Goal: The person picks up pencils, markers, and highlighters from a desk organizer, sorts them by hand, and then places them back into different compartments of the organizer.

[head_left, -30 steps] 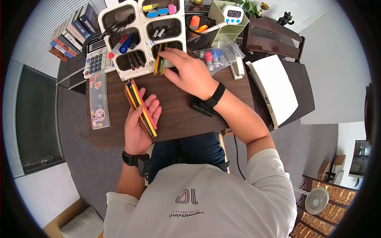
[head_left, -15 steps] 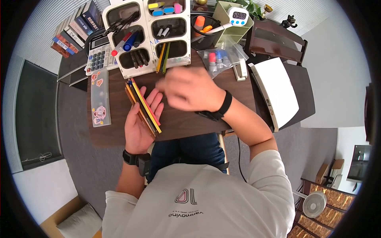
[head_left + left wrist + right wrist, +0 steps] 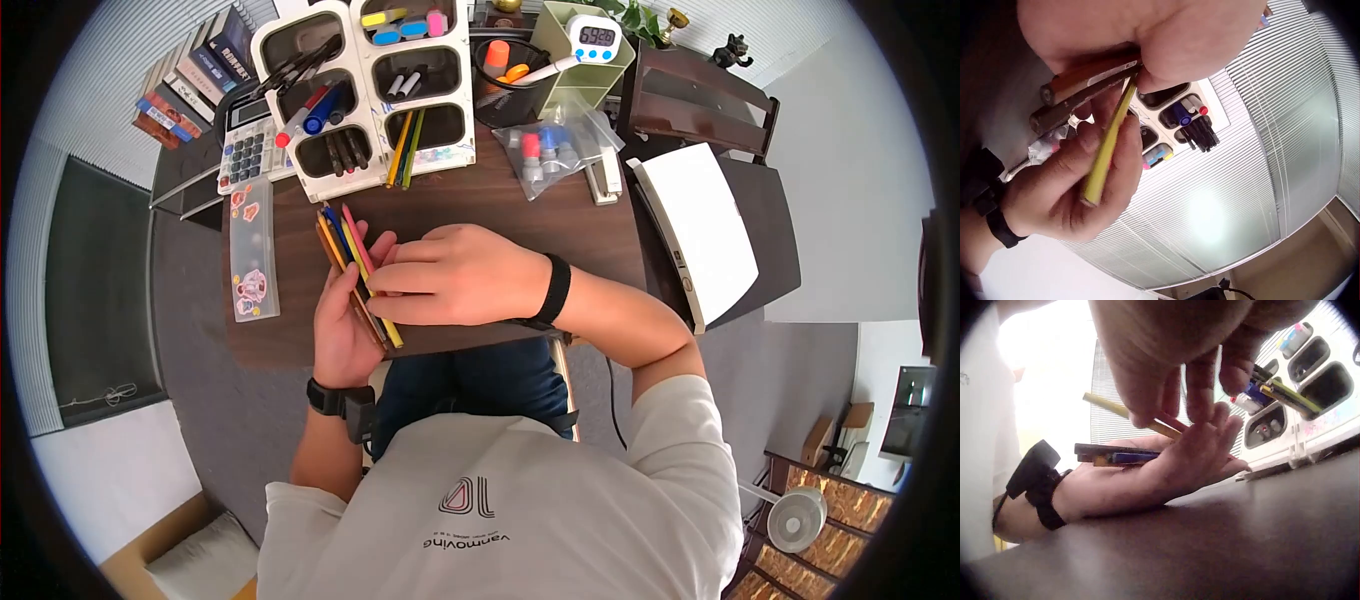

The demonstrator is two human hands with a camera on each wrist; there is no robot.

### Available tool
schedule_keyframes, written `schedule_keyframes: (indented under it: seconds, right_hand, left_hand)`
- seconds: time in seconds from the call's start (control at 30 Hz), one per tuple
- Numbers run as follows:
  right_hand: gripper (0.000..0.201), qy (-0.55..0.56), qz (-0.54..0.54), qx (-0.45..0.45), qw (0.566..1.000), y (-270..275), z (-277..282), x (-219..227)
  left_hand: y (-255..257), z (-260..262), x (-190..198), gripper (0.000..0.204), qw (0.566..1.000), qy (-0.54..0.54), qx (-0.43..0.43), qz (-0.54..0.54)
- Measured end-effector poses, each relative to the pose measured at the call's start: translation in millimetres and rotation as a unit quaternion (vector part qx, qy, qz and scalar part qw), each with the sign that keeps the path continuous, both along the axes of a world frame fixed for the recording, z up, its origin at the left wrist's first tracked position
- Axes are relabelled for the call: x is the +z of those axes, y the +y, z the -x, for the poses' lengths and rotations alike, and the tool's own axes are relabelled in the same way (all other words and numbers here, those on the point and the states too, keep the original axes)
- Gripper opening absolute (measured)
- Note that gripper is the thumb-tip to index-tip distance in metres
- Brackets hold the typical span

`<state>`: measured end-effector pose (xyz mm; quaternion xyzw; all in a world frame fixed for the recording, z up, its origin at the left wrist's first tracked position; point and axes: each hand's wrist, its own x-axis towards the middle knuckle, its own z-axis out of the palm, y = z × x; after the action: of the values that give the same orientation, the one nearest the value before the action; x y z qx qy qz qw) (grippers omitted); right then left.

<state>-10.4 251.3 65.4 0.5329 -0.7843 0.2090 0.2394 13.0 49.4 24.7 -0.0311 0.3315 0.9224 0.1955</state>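
Observation:
In the head view the left hand (image 3: 345,320) holds a loose bundle of colored pencils (image 3: 340,255), orange, brown, blue and yellow, slanting across its palm with the thumb over them. The right hand (image 3: 455,275) reaches over the bundle from the right, pinching a pink pencil (image 3: 354,233) whose lower end its fingers hide. From the left wrist, a yellow pencil (image 3: 1109,150) juts out in front of the right hand. The right wrist view shows the right thumb at the yellow pencil (image 3: 1107,405). Past the hands, orange and green pencils (image 3: 412,150) lean in a white organizer (image 3: 380,120).
The organizer also holds markers, highlighters and dark pens. To its right are a black mesh cup (image 3: 500,105), a timer (image 3: 594,40), a bag of small bottles (image 3: 550,155) and a stapler (image 3: 603,180). A clear case (image 3: 252,250) and a calculator (image 3: 248,155) lie left.
The right hand has left the pencils in the organizer and moved down to the left hand's bundle. The pink pencil's top has shifted apart from the yellow one. The left hand stays in place.

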Motion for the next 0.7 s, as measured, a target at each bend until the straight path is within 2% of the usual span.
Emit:
schedule_keyframes:
  seconds: [0.17, 0.23, 0.3, 0.37, 0.7]
  right_hand:
    - [0.025, 0.033, 0.097, 0.032, 0.994, 15, 3, 15]
    - [0.024, 0.025, 0.252, 0.009, 0.967, 26, 3, 22]
    - [0.026, 0.091, 0.252, -0.050, 0.962, 37, 13, 27]
    - [0.028, 0.094, 0.203, -0.150, 0.963, 44, 24, 24]
    - [0.023, -0.023, 0.172, -0.256, 0.951, 38, 39, -2]
  left_hand:
    - [-4, 0, -7, 0.049, 1.000, -0.006, 0.011, 0.023]
    - [-6, 0, -5, 0.050, 1.000, -0.018, 0.004, 0.025]
    - [-6, 0, -3, 0.050, 0.999, -0.033, -0.001, 0.026]
    - [-4, 1, -2, 0.053, 0.999, -0.034, -0.010, -0.026]
    - [-8, 1, -6, 0.057, 0.998, -0.025, -0.025, -0.050]
